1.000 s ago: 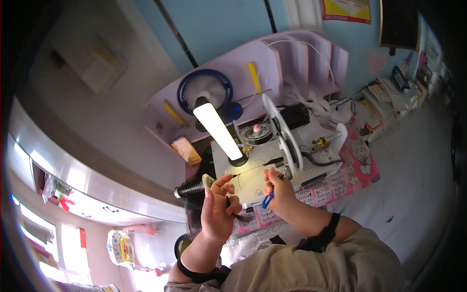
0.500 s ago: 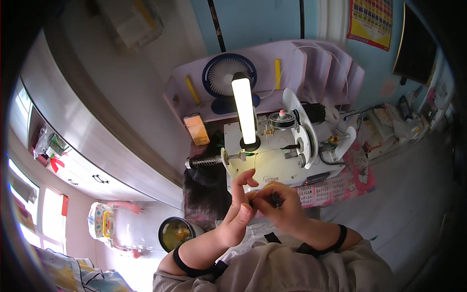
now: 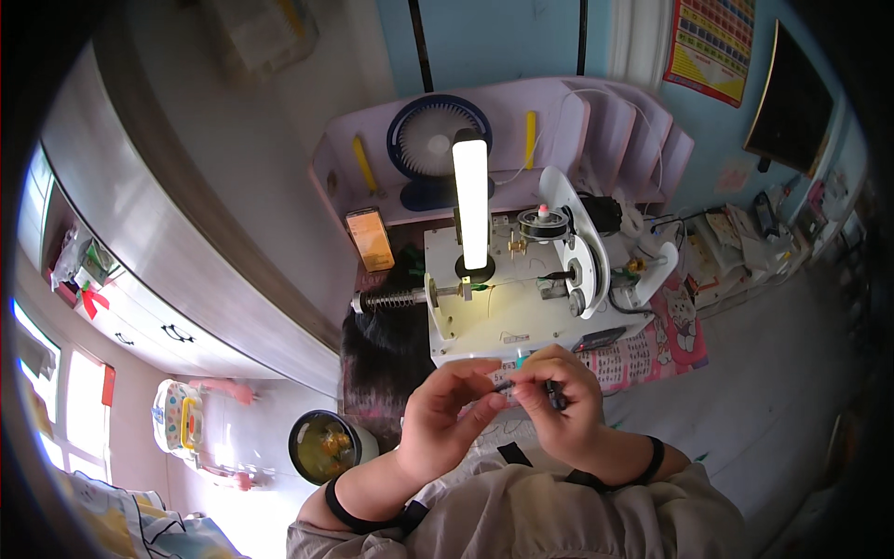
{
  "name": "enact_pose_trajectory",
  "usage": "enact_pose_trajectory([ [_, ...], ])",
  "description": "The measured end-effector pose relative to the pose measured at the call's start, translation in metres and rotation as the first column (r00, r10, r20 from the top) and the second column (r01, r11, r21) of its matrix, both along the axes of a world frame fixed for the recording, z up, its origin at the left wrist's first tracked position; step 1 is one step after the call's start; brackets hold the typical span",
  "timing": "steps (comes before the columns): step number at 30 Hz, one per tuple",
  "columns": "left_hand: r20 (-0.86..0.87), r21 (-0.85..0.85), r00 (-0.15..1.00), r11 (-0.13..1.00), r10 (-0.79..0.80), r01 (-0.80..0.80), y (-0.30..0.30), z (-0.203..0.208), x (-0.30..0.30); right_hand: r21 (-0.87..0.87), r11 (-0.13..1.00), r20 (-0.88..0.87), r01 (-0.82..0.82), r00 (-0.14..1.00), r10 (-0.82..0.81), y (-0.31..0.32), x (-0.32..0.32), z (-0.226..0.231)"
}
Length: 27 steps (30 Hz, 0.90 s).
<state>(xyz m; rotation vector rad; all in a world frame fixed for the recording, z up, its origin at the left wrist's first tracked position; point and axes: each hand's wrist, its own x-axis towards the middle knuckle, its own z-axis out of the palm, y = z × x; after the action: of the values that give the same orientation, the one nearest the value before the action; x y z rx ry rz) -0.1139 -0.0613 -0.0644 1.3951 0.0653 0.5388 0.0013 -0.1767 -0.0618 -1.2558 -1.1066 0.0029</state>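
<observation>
We pinch a thin dark pen-like tool [image 3: 529,384] between both hands, left hand [image 3: 447,415] and right hand [image 3: 559,405] closed on it, near the white winding machine [image 3: 503,298] at worktop front edge; grip steady, fingertips close

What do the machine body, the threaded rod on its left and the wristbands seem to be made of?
Machine body: probably painted metal or hard plastic; white, flat, smooth panels with an even sheen under the lamp.
Rod: likely bare steel; silvery, ribbed turns catching glints.
Wristbands: apparently elastic fabric or soft rubber; black, matte, hugging each wrist. Their texture is too small to tell.
</observation>
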Motion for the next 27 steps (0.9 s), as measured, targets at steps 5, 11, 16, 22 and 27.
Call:
enact_pose_trajectory([
  [5, 0.055, -0.180, 0.998, 0.984, 0.015, -0.005, -0.004, 0.007, -0.006, -0.029, 0.998, -0.178, -0.058, 0.983, 0.051, -0.007, -0.006, 0.007],
  [11, 0.062, -0.066, 0.998, 0.998, -0.010, 0.014, -0.004, 0.007, -0.012, -0.033, 0.996, -0.145, -0.082, 0.986, 0.076, -0.005, -0.009, 0.010],
  [16, 0.078, -0.057, 0.997, 0.998, 0.016, -0.012, -0.004, 0.010, -0.013, -0.077, 0.993, -0.136, -0.094, 0.987, 0.082, -0.004, -0.014, 0.013],
  [22, 0.085, -0.480, 0.991, 0.868, -0.100, 0.129, 0.006, 0.004, -0.015, -0.125, 0.981, -0.056, -0.151, 0.988, 0.145, -0.002, -0.007, 0.023],
  [27, 0.142, -0.522, 0.982, 0.834, -0.122, 0.179, 0.006, 0.004, -0.008, -0.134, 0.990, 0.379, 0.037, 0.925, 0.017, 0.003, -0.001, 0.017],
])
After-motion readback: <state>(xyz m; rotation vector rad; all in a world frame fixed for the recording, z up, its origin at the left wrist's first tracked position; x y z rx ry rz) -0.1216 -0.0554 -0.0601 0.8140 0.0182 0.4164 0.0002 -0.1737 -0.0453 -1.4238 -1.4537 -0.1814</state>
